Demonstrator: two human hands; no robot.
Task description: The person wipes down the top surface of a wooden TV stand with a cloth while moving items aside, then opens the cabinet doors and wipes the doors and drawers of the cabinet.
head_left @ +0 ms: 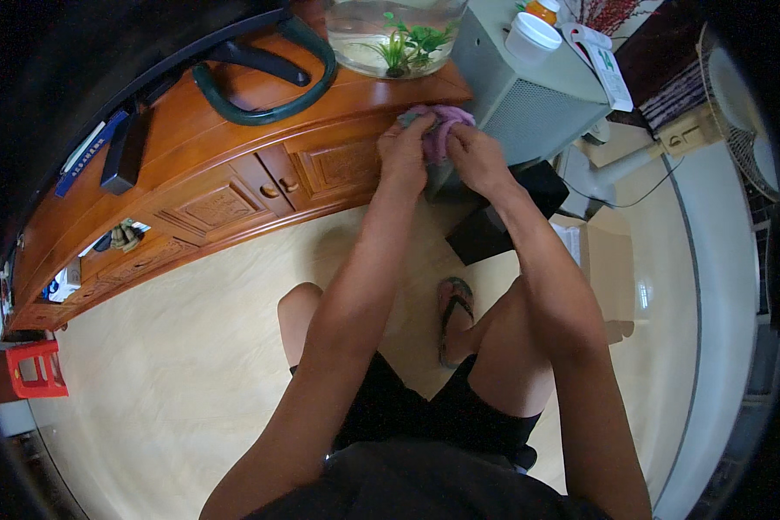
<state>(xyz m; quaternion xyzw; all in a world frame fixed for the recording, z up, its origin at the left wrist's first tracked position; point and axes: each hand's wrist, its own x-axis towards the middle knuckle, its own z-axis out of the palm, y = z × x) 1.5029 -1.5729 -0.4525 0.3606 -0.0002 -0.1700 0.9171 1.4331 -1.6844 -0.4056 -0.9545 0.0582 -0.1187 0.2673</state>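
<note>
Both my hands grip a bunched purple cloth (437,144) at the right end of a carved wooden cabinet (234,166). My left hand (403,153) pinches its left side, where a greyish-green patch shows. My right hand (478,156) holds the right side, close to a grey speaker cabinet (533,114). Just behind the cloth, on the cabinet top, a clear fish bowl (357,58) holds water and green plants (406,45). Some of the cloth is hidden by my fingers.
A dark green curved tube (266,117) and a black box (127,153) lie on the cabinet. On the speaker stands a white tub (532,36). A black box (481,234), an open cardboard box (611,260) and a fan (689,133) are at right. A red stool (38,370) stands far left.
</note>
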